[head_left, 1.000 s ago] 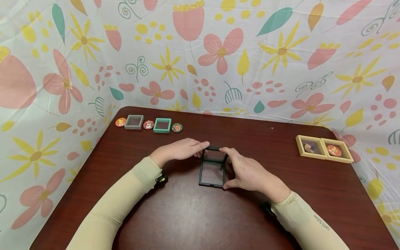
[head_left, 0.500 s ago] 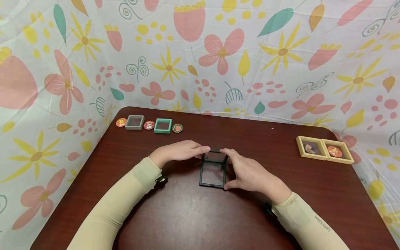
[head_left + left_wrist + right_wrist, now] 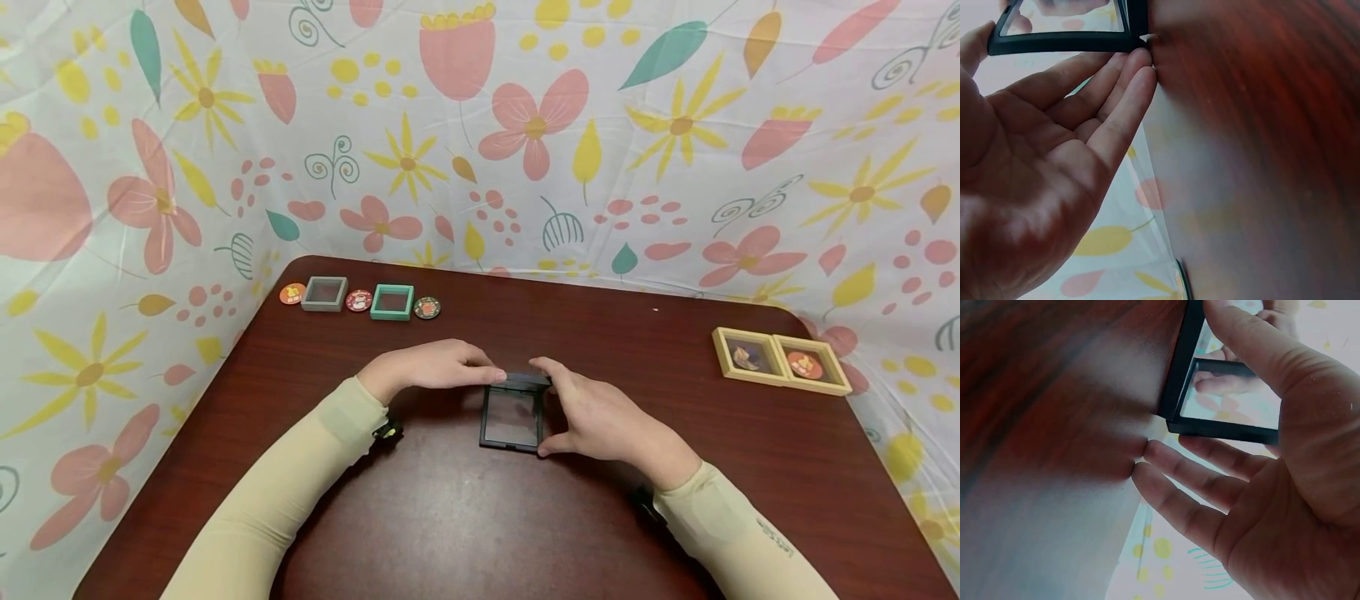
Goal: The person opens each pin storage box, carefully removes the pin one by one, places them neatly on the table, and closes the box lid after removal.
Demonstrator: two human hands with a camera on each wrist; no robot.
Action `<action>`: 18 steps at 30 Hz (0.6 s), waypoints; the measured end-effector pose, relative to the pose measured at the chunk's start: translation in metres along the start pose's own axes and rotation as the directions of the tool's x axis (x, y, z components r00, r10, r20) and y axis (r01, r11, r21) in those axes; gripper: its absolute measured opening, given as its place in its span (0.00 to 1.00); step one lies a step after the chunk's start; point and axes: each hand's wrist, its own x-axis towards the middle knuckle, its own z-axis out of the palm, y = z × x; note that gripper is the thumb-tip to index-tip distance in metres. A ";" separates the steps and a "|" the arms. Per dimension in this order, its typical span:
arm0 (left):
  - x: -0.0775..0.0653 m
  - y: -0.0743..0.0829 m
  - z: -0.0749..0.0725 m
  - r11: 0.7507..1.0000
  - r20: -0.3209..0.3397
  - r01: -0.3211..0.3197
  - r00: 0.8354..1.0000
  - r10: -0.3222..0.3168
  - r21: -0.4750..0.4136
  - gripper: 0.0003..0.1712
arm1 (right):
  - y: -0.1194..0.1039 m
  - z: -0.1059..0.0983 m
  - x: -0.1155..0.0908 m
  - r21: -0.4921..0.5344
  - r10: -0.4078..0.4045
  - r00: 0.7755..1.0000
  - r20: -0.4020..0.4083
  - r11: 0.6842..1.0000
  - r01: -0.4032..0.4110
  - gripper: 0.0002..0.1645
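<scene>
A black hinged display frame (image 3: 512, 418) with clear film panes lies on the table between the hands, its base flat and its lid (image 3: 1229, 429) raised steeply at the far side. My left hand (image 3: 431, 365) holds the lid's left end, thumb at the outer corner and fingers behind it. In the left wrist view, the fingertips of that hand (image 3: 1041, 156) reach down to the tabletop. With the right hand (image 3: 603, 417) I grip the frame's right side. Its thumb presses the base's near right corner, while the fingers (image 3: 1185, 509) extend behind the lid.
At the back left stand a grey frame (image 3: 325, 294) and a teal frame (image 3: 392, 302), among an orange disc (image 3: 292, 293), a red disc (image 3: 358, 301) and a dark green disc (image 3: 427, 308). Two joined pale yellow frames (image 3: 782, 379) holding discs lie at right. A floral cloth (image 3: 525, 208) hangs behind.
The lid has tipped toward me, its top edge coming down over the base. My left hand has followed it slightly downward; the right hand keeps nearly the same place.
</scene>
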 end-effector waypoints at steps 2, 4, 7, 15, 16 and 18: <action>-0.001 0.001 0.001 1.000 -0.003 -0.007 1.000 0.007 0.018 0.34 | 0.000 0.000 0.000 -0.007 -0.011 1.000 0.000 1.000 0.011 0.72; -0.002 0.002 0.003 0.999 -0.003 -0.016 1.000 0.016 0.037 0.37 | 0.001 0.000 0.000 -0.012 -0.026 1.000 -0.003 1.000 0.026 0.70; -0.003 0.005 0.005 0.995 -0.002 -0.043 0.999 0.044 0.090 0.41 | 0.001 0.000 -0.001 -0.016 -0.046 0.999 -0.008 0.999 0.046 0.68; -0.004 0.018 0.014 0.951 -0.004 -0.104 0.994 0.110 0.291 0.48 | 0.001 0.000 -0.001 -0.078 -0.083 0.997 -0.008 0.994 0.082 0.62; -0.004 0.020 0.014 0.941 -0.003 -0.106 0.994 0.113 0.322 0.48 | 0.001 0.000 -0.001 -0.084 -0.087 0.996 -0.006 0.993 0.086 0.61; -0.005 0.023 0.016 0.917 -0.001 -0.111 0.993 0.120 0.384 0.48 | 0.000 0.000 -0.001 -0.097 -0.092 0.996 -0.001 0.991 0.091 0.59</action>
